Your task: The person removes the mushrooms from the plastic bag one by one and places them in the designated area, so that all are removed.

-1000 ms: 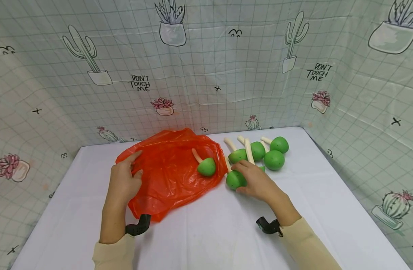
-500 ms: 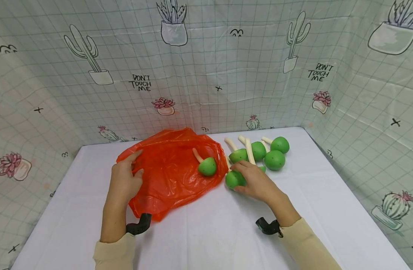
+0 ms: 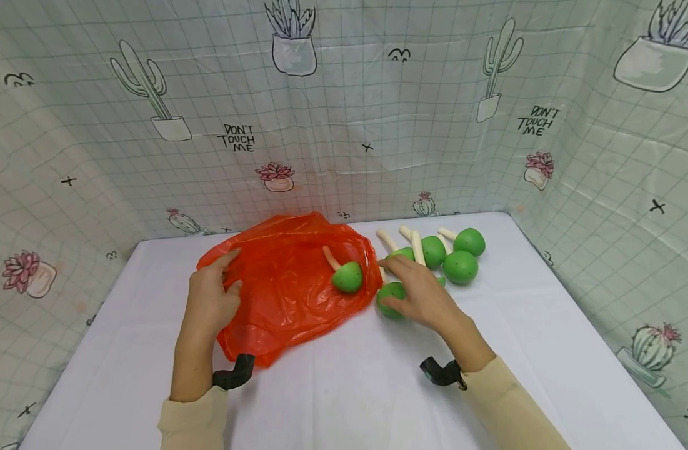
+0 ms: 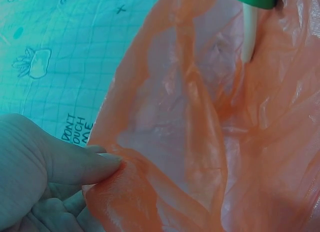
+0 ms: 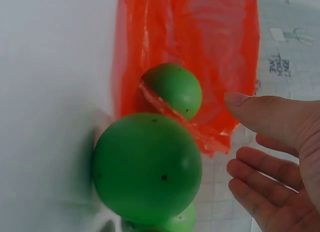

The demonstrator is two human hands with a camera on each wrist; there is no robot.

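A red plastic bag (image 3: 287,281) lies spread on the table. My left hand (image 3: 211,297) pinches its left edge; in the left wrist view the thumb (image 4: 85,164) presses the film from above. One toy mushroom (image 3: 347,277), with a green cap and pale stem, lies inside the bag at its right end. My right hand (image 3: 428,294) hovers with spread fingers above a second mushroom (image 3: 390,301), just outside the bag's right edge. In the right wrist view, thumb and fingers stand apart from the large green cap (image 5: 147,167), holding nothing.
Several more green-capped mushrooms (image 3: 460,267) lie heaped right of the bag, stems pointing mostly backward. A white-covered table (image 3: 344,400) carries everything. A cloth with cactus prints (image 3: 344,112) hangs behind and at both sides.
The right hand has loosened from the nearest mushroom and lifted slightly up and left, its fingers spreading. The mushroom stays by the bag's edge. The left hand holds the bag as before.
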